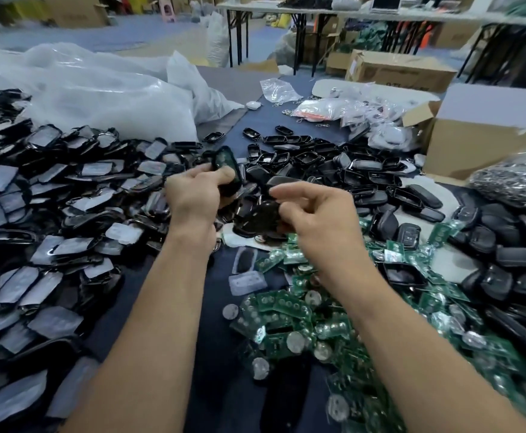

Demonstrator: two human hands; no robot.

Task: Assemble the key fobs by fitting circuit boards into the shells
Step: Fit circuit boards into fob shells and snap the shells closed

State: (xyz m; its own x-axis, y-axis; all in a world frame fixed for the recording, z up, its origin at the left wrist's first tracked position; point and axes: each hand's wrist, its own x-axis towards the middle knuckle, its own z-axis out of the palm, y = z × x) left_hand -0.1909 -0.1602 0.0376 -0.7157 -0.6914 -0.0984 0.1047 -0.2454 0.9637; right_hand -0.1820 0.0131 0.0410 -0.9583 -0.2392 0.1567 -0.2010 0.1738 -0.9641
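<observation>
Key fob shell (225, 164) with a green patch showing inside it is held up in the left hand (193, 195), whose grip is closed round its lower end, above the middle of the table (215, 314). The right hand (315, 210) pinches a second black shell (260, 215) just beside it, fingers curled over its top edge. The two pieces are near each other but apart.

My judgement is that a board is already seated in the left piece and the closing half is not yet pressed on, so this one fob is partway done. Much is left: a loose heap of green circuit boards (302, 310) lies under the right forearm, and open shell halves (299, 157) lie beyond the hands.

Whether the film-covered pieces (52, 220) heaped on the left or the dark pieces (505, 264) on the right are finished fobs, I cannot tell. Blur smears both held pieces, so the green patch may be a board, but its fit cannot be read. Both forearms hide part of the heaps, and the near edge of the table is cut off.
</observation>
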